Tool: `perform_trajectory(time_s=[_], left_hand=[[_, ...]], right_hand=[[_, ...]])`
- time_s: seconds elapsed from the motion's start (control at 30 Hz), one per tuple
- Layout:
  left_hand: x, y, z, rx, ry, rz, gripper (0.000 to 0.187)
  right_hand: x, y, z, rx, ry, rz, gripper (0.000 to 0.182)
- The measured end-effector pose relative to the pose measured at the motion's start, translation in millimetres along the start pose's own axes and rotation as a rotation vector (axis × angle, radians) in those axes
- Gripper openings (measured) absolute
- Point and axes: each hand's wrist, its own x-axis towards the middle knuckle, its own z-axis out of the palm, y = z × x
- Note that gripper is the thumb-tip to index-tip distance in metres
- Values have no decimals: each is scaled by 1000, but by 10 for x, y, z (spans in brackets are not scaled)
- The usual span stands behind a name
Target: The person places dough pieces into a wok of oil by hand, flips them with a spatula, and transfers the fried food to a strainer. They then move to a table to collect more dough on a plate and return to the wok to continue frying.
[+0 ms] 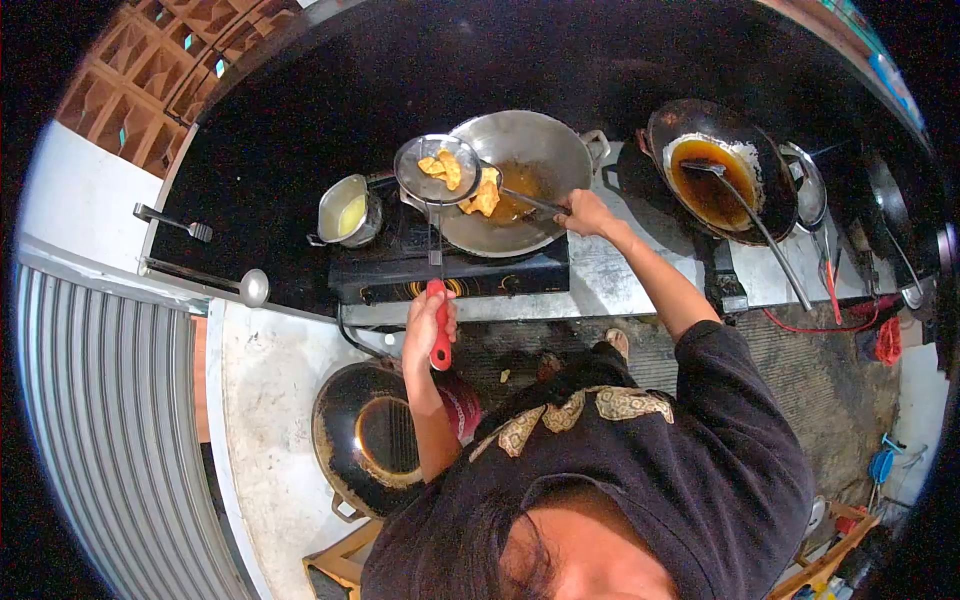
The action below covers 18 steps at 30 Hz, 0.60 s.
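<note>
My left hand (424, 328) is wrapped round the red handle of a strainer (410, 163). Several golden fried pieces (450, 172) lie in its mesh, above the left rim of a metal wok (535, 140). The wok has brownish oil (525, 178) at its bottom. With fingers closed, my right hand (588, 214) grips the dark handle of a spatula (532, 202) that reaches across the wok. At the spatula's far end, beside the strainer, are more fried pieces (487, 193). They partly hide the spatula's head, so its exact shape cannot be made out.
A small pot (350, 212) with yellowish liquid stands left of the wok on the stove (470, 278). To the right, a dark wok (670, 125) holds brown oil and a long-handled ladle (745, 205). Another dark wok (340, 440) is at lower left. A ladle (254, 288) hangs at the left wall.
</note>
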Motion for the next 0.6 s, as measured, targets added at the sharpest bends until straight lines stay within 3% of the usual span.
perform_trajectory(time_s=[0.2,0.4,0.6], left_hand=[[2,44,52,-25,-1,-4,27],[-6,82,75,-6,-3,-17,27],[16,62,42,-27,-3,-23,25]], right_hand=[[-60,-66,-33,-2,104,-117,29],[-149,-227,-69,-58,124,-45,31],[-175,-348,-145,-68,5,57,32]])
